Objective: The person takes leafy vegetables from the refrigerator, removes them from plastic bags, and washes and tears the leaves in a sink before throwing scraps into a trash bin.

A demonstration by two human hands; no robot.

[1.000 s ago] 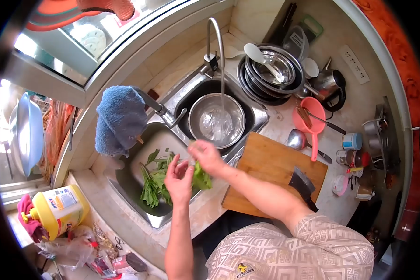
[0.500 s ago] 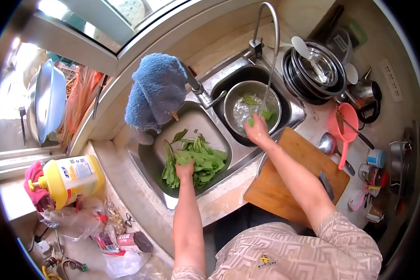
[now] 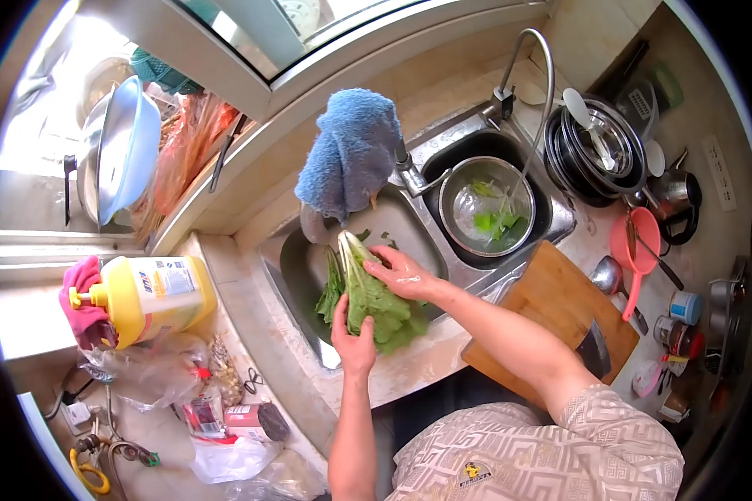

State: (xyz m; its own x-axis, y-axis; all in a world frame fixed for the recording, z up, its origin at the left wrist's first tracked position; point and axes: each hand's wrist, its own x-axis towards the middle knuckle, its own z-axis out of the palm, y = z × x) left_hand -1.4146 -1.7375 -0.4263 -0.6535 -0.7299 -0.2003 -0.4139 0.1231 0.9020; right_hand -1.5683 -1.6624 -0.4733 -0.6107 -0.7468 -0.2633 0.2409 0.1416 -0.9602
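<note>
Both hands hold one bunch of leafy greens [image 3: 376, 302] over the left basin [image 3: 297, 271], its pale stems pointing up. My left hand [image 3: 353, 341] grips the bunch from its lower left side. On its upper right, my right hand [image 3: 403, 274] closes round the stems, with wet fingers. More greens lie in the basin behind the bunch, partly hidden. In the right basin a metal bowl [image 3: 454, 209] holds water and a few green leaves [image 3: 495, 219], under a thin curved tap [image 3: 550, 92].
A blue towel [image 3: 349, 154] hangs over the main faucet. The cutting board [image 3: 551, 305] bears a knife [image 3: 594, 351]. Stacked bowls [image 3: 639, 159] and a pink strainer [image 3: 641, 242] stand at right. A yellow bottle [image 3: 163, 296] and plastic bags [image 3: 234, 459] are at left.
My right hand has left the metal bowl and come back to the left basin, onto the greens. My left hand has lifted a bunch. Leaves now float in the bowl, and the view has shifted.
</note>
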